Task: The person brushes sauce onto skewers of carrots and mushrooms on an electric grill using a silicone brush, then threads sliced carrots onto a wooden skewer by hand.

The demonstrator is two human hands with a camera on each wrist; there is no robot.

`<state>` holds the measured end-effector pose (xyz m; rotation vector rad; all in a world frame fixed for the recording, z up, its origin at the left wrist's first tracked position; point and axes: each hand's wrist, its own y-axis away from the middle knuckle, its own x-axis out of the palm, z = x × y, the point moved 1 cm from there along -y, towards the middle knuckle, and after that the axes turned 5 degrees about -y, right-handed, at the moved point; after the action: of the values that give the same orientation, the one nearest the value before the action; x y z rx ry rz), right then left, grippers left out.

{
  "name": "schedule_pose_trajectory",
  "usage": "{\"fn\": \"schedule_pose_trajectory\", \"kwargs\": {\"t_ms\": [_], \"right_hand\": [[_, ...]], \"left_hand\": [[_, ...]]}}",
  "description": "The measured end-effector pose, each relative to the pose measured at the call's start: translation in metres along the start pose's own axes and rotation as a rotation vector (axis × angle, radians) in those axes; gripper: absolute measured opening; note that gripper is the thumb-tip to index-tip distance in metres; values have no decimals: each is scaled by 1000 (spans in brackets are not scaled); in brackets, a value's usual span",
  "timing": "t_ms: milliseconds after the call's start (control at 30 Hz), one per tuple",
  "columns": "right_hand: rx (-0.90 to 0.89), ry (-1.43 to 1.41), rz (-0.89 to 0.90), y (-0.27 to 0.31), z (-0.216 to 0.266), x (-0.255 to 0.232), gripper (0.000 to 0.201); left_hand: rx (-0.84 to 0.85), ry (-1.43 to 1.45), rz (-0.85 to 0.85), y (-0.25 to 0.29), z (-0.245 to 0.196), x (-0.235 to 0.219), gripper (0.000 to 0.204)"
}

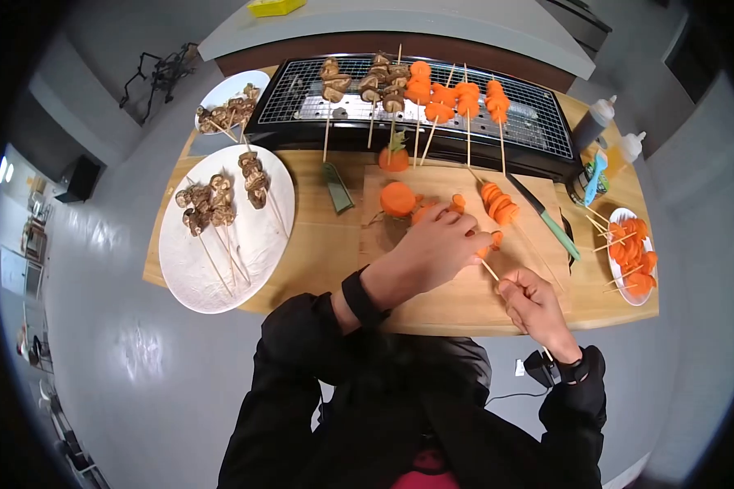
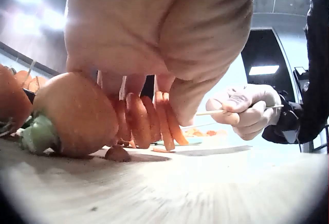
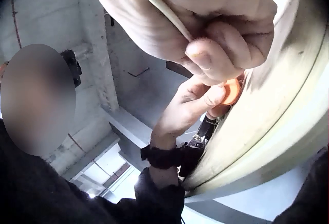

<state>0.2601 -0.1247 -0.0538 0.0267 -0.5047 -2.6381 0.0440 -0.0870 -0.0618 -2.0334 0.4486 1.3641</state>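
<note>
On the wooden cutting board (image 1: 444,179), my left hand (image 1: 432,253) pinches a row of carrot slices (image 2: 146,121) between fingers and thumb. My right hand (image 1: 537,310) grips a thin wooden skewer (image 2: 208,113), whose front end runs to the slices at the left hand. The skewer's tip is hidden by the slices and fingers. Beside the left hand lies a thick carrot stub (image 2: 77,113) with a green stem end. A loaded carrot skewer (image 1: 497,204) rests on the board beyond the hands, and a green-handled knife (image 1: 559,232) lies to its right.
A black grill (image 1: 538,138) spans the back, holding mushroom and carrot skewers. Mushroom skewers lie on a large white plate (image 1: 183,277) at left. Carrot pieces fill a small plate (image 1: 644,295) at right, near squeeze bottles (image 1: 628,148). A green blade-shaped piece (image 1: 336,187) lies left of the board.
</note>
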Motion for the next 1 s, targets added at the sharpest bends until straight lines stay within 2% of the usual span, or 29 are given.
{"fn": "schedule_pose_trajectory", "kwargs": {"t_ms": [67,200,267,333,533,733,800,1000], "right_hand": [[-1,1,-17,2,-4,-2,10],[-11,37,-89,3,-3,1,13],[-26,80,-58,2,-6,-2,15],[-41,66,-84,0,-8,-2,15],[-107,64,-83,-6,-12,0,15],[-87,48,-78,-8,-12,1,15],[-154,139,-100,-8,-14,0,16],[-157,182,-111,-5,-16,-3,16]], "left_hand": [[44,-63,-27,-2,-1,3,25],[80,-16,-16,-6,1,7,26],[86,29,-80,-8,-3,0,27],[95,56,-69,-9,-5,-1,26],[49,-56,-64,-11,-5,-2,29],[35,-47,-39,-13,-5,-6,29],[26,-27,-34,-13,-5,-7,29],[-15,14,9,-13,-4,-6,32]]}}
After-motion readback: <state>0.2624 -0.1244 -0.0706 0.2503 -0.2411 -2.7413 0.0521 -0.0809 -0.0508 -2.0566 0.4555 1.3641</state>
